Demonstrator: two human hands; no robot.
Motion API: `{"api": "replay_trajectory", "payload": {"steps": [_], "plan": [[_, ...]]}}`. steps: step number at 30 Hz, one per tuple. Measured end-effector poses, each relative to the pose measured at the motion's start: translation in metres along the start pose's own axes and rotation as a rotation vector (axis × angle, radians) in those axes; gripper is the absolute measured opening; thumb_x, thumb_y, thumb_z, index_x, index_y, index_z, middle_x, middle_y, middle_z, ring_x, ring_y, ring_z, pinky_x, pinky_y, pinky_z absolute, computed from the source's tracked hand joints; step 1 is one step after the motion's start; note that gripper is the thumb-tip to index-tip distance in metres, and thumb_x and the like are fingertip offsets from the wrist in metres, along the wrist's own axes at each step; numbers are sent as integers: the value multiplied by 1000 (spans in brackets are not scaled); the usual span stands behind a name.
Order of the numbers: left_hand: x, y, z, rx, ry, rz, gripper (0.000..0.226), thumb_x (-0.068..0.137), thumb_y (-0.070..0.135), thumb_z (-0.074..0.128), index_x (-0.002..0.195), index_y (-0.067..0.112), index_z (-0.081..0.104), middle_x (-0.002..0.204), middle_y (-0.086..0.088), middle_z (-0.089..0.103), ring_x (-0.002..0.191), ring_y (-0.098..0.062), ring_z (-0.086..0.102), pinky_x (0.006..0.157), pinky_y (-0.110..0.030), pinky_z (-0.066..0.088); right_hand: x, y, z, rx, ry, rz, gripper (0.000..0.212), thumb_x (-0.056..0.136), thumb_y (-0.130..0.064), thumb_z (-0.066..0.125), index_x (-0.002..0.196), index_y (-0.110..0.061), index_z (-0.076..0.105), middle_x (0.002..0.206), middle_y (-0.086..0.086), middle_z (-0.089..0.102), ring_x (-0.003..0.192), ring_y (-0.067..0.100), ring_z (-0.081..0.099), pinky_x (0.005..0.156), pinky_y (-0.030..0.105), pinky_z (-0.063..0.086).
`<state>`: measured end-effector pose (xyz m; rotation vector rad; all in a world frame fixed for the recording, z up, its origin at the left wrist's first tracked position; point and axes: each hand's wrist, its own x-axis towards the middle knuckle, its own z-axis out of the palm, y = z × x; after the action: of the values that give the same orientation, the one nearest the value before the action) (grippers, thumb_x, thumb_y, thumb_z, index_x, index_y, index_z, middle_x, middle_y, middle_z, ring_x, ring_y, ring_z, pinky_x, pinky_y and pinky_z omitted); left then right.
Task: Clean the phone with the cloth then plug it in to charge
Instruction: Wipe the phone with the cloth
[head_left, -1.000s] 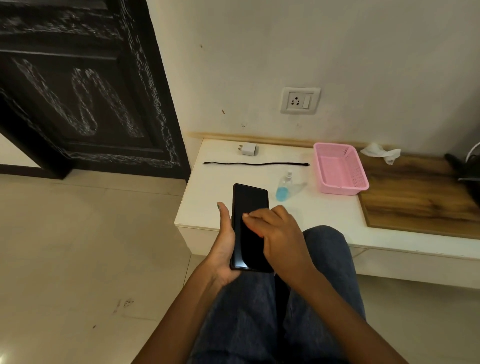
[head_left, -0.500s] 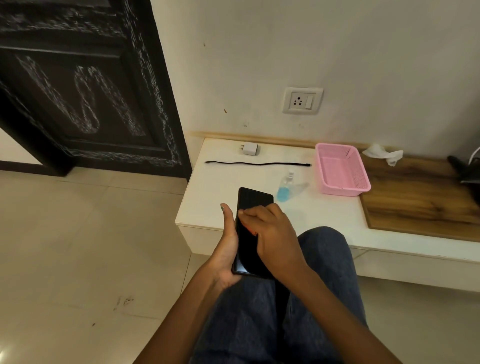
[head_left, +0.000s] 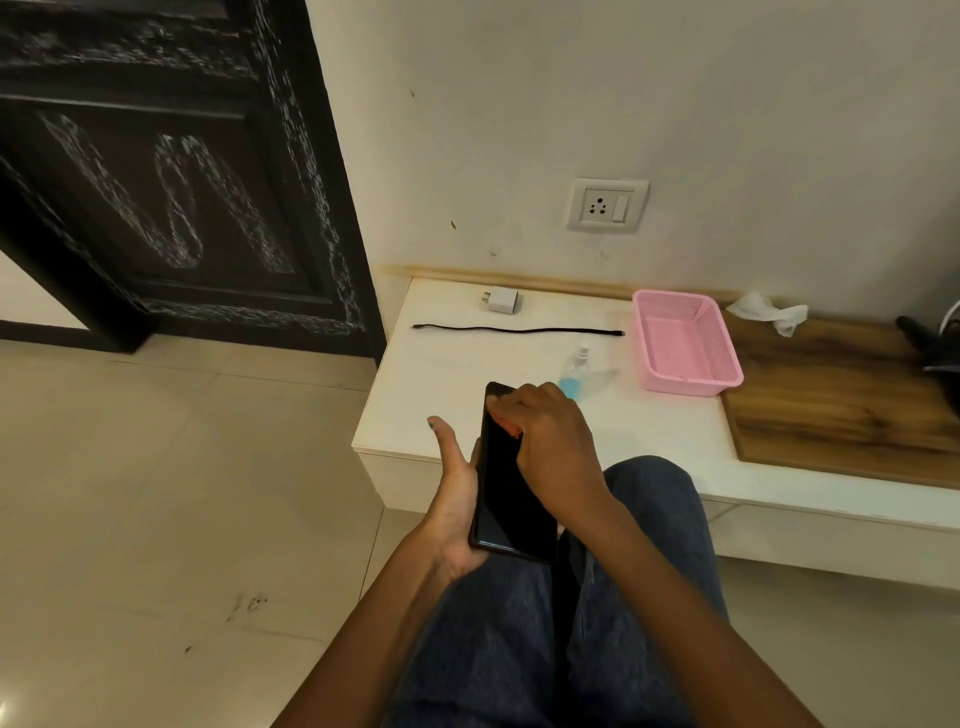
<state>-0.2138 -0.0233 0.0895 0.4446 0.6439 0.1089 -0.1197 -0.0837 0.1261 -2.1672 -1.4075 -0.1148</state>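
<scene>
A black phone (head_left: 506, 499) with a dark screen stands tilted over my lap. My left hand (head_left: 457, 488) holds its lower part from underneath, thumb straight up beside the left edge. My right hand (head_left: 550, 447) lies over the top of the screen, fingers curled to the left edge. A bit of orange-red shows under those fingers; I cannot tell what it is. A crumpled white cloth (head_left: 769, 312) lies at the back of the wooden board. A white charger plug (head_left: 501, 300) and a black cable (head_left: 519, 330) lie on the white bench below the wall socket (head_left: 607, 205).
A small spray bottle (head_left: 574, 371) with blue liquid stands just beyond the phone. A pink basket (head_left: 691, 383) sits right of it, beside a wooden board (head_left: 831, 405). The white bench (head_left: 441, 384) ends at left near a dark carved door (head_left: 182, 182). Tiled floor lies below.
My right hand has slid up the screen from the middle to the top of the phone. The left hand keeps its hold, and the phone has tilted slightly.
</scene>
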Motion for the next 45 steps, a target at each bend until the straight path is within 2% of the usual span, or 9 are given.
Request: {"api": "replay_trajectory", "payload": {"steps": [4, 9, 12, 22, 26, 31, 35, 41, 45], "plan": [[2, 3, -12, -46, 49, 40, 103, 62, 93, 25, 124, 18, 60, 117, -20, 67, 108, -36, 63, 88, -50, 51, -20, -15, 3, 61, -46, -55, 28, 71, 11, 70, 93, -6, 73, 81, 6, 68, 73, 27, 58, 60, 40, 51], [0, 13, -20, -22, 74, 70, 113, 63, 94, 16, 120, 9, 64, 122, -21, 63, 115, -36, 59, 95, -46, 49, -43, -37, 1, 107, -45, -119, 39, 65, 10, 71, 99, -8, 74, 87, 2, 71, 78, 23, 63, 66, 33, 56], [-4, 17, -18, -33, 33, 64, 113, 65, 93, 14, 105, 5, 73, 112, -23, 68, 105, -34, 66, 85, -42, 56, -52, -43, -1, 96, -13, -173, 37, 63, 5, 67, 96, -10, 75, 89, 0, 72, 80, 20, 65, 72, 29, 57], [-3, 22, -20, -53, 72, 6, 91, 81, 78, 30, 127, 4, 56, 120, -18, 63, 109, -29, 59, 106, -41, 39, -74, -33, 0, 180, -51, -253, 42, 66, 9, 76, 103, -11, 73, 101, -1, 72, 95, 17, 65, 79, 30, 57], [-3, 22, -16, -65, 77, 30, 81, 86, 73, 30, 113, 5, 65, 104, -17, 70, 94, -27, 67, 94, -40, 48, -72, -22, -3, 172, -27, -307, 35, 72, 5, 68, 102, -11, 74, 100, 0, 72, 95, 17, 65, 84, 30, 55], [-4, 26, -15, -81, 40, 37, 78, 88, 71, 25, 121, 9, 59, 104, -17, 71, 86, -28, 70, 73, -39, 60, -73, -5, -6, 136, -9, -338, 33, 75, 5, 65, 103, -10, 73, 100, 0, 72, 94, 18, 65, 81, 30, 56], [-2, 27, -19, -49, 26, 60, 76, 88, 70, 23, 124, 12, 58, 109, -17, 70, 91, -29, 69, 76, -41, 58, -75, 4, -6, 108, 13, -331, 32, 75, 5, 70, 104, -9, 73, 100, 2, 72, 93, 18, 65, 79, 29, 56], [-1, 31, -21, -7, -11, 80, 77, 88, 71, 25, 121, 12, 62, 113, -17, 69, 95, -28, 69, 78, -43, 59, -66, -1, -5, 50, 20, -350, 32, 88, -7, 45, 103, -6, 73, 99, 5, 72, 92, 21, 67, 78, 29, 57], [-1, 31, -24, 26, -6, 69, 78, 86, 72, 30, 106, 10, 73, 111, -18, 69, 99, -29, 68, 84, -44, 57, -47, 1, -2, 7, 51, -344, 27, 77, 5, 64, 102, -3, 73, 97, 9, 72, 88, 26, 67, 75, 33, 58]]}}
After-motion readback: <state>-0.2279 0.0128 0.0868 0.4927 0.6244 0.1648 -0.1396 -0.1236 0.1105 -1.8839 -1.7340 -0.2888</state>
